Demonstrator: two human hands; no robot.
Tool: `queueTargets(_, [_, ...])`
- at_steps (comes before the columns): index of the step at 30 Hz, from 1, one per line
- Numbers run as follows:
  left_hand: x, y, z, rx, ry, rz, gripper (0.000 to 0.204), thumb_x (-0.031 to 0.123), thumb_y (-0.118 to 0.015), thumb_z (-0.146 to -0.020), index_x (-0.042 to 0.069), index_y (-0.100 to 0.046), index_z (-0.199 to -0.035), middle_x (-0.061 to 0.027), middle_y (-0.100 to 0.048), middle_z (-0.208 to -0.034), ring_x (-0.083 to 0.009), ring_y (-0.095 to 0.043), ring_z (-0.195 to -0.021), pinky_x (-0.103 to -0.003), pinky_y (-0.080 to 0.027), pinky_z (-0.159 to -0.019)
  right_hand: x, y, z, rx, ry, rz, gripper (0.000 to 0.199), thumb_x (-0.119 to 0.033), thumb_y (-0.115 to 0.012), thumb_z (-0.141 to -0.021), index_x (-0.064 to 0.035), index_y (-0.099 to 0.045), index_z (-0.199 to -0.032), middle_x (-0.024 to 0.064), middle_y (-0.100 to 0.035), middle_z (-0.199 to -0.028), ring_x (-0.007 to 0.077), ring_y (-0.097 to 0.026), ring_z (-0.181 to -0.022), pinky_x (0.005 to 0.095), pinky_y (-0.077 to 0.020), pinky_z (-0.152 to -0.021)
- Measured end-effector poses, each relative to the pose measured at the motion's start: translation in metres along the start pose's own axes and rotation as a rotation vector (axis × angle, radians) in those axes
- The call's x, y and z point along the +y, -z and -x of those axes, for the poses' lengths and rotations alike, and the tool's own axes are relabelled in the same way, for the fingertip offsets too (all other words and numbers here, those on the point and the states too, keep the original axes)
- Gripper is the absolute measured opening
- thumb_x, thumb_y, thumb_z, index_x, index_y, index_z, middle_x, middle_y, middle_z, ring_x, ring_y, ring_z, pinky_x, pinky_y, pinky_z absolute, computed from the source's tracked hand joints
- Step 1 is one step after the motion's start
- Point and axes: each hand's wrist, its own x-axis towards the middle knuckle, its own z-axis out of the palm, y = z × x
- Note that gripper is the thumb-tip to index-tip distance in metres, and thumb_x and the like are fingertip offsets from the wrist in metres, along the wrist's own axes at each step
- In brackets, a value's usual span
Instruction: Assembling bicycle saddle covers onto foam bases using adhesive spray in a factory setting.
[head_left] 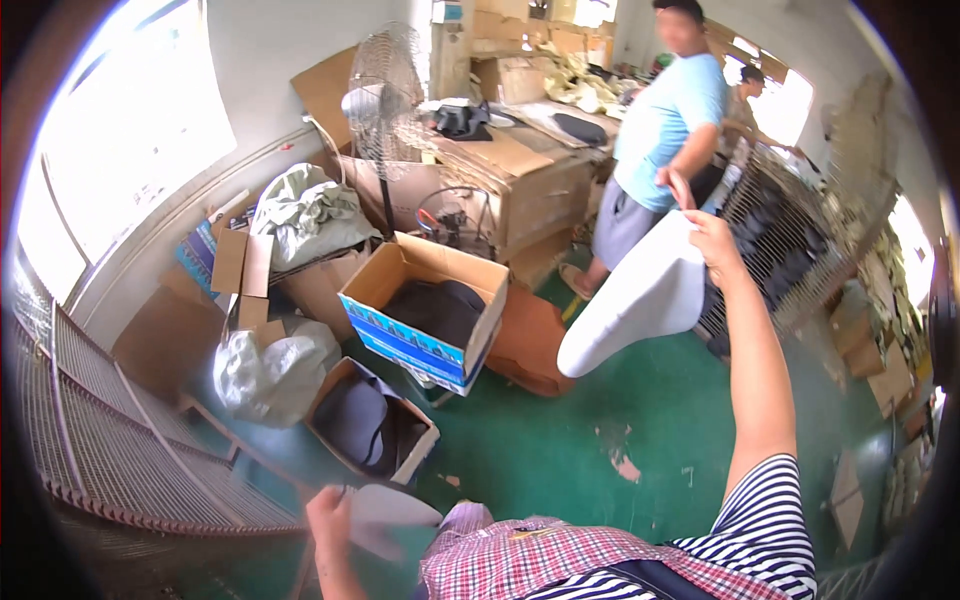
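My right hand (714, 250) is stretched forward, its fingers closed on the top edge of a white flat piece (640, 295), wide above and narrowing to a rounded lower end. Just above it is the hand (676, 183) of a person in a light blue shirt; whether it grips the piece too I cannot tell. Low on the left, my left hand (328, 512) is closed around the end of a pale grey flat piece (398, 506), which is smeared by motion. An open blue-sided carton (405, 342) with dark curved pieces (437, 308) inside stands ahead.
A smaller carton (413, 460) holds more dark pieces. Left of it sits a white plastic bag (262, 375). A metal mesh rack (150, 430) lines the left; another rack (765, 235) stands right. Beyond are a standing fan (385, 100), a wooden workbench (545, 205) and a brown rounded object (535, 340).
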Motion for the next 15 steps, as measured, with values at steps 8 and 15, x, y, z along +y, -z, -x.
queueTargets(8, [0.115, -0.034, -0.114, 0.137, -0.148, -0.298, 0.011, 0.009, -0.064, -0.069, 0.001, -0.061, -0.075, -0.0169, -0.061, -0.068, -0.0293, -0.061, -0.062, -0.035, -0.047, -0.058, 0.108, 0.006, -0.17, 0.013, -0.067, -0.315, 0.042, 0.003, -0.045, -0.073, 0.0062, -0.054, -0.114, 0.0112, -0.061, -0.102, 0.0189, -0.06, -0.09, 0.0295, -0.0474, -0.08])
queueTargets(15, [0.221, -0.073, -0.143, 0.283, -0.099, -0.418, 0.012, 0.005, -0.063, -0.071, -0.001, -0.062, -0.081, -0.016, -0.062, -0.071, -0.0269, -0.061, -0.063, -0.033, -0.048, -0.06, 0.156, -0.042, -0.257, 0.108, -0.124, -0.276, 0.042, 0.002, -0.044, -0.081, 0.0034, -0.046, -0.123, 0.0097, -0.059, -0.105, 0.006, -0.052, -0.059, 0.0183, -0.0381, -0.046])
